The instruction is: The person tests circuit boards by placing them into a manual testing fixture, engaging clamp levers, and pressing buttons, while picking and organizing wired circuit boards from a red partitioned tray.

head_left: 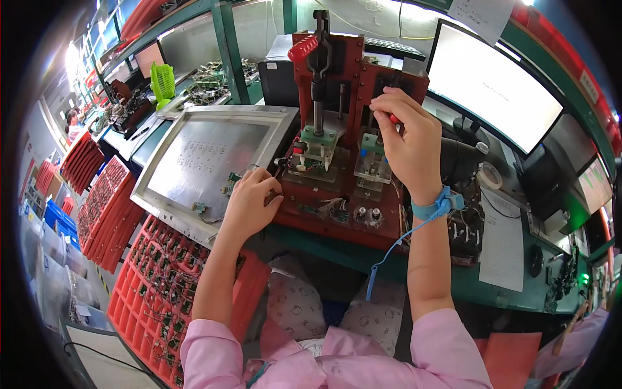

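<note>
My right hand point(405, 133) is closed round a red handle point(394, 119) at the right side of the red test fixture point(304, 223); most of the handle is hidden by the fingers. A blue wrist strap point(437, 204) circles that wrist. At the right edge of the metal-framed plate point(201, 146), my left hand point(251, 198) has its fingers bent together beside a small green circuit board point(230, 184); what they hold, if anything, is hidden. Another small board point(199, 207) lies on the frame's lower edge. A toggle clamp with a red grip point(303, 48) stands upright over the fixture's left station.
Red trays of wired boards point(155, 292) stand at the lower left. On the right are a lit monitor point(495, 84), a tape roll point(489, 176), a paper sheet point(502, 240) and a black mouse point(535, 259). A green basket point(162, 84) is at the back left. A person point(73, 123) is far left.
</note>
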Available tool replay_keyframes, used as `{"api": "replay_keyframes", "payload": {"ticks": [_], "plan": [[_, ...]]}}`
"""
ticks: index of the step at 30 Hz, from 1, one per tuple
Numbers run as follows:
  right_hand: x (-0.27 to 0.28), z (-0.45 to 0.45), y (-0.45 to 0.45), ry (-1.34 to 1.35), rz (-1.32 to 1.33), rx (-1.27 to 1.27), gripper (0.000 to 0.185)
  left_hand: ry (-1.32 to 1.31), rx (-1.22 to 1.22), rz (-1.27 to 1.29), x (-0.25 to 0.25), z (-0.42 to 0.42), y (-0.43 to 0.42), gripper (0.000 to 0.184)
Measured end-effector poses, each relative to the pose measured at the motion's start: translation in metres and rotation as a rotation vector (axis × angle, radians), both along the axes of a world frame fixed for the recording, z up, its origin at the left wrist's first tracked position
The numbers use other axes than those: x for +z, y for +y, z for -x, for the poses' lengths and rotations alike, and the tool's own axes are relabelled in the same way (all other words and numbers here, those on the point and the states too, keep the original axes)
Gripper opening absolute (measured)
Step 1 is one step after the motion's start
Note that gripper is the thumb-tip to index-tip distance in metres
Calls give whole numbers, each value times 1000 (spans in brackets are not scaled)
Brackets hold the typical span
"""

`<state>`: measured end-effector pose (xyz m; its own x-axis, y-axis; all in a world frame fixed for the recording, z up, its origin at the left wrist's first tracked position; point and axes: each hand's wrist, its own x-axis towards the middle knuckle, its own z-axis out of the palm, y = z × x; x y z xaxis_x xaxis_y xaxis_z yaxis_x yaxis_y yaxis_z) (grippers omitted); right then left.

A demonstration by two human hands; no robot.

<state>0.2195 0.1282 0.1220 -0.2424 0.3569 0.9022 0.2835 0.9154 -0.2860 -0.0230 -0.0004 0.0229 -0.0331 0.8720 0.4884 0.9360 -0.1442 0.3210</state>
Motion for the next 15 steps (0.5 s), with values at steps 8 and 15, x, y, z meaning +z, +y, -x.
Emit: {"api": "replay_keyframes", "payload": {"ticks": [8, 15], "plan": [[-1, 1, 1, 17, -29, 7, 12, -37, -48, -6, -4, 3, 4, 9], [0, 1, -1, 22, 4, 8, 11, 12, -46, -17, -1, 2, 5, 8]]}}
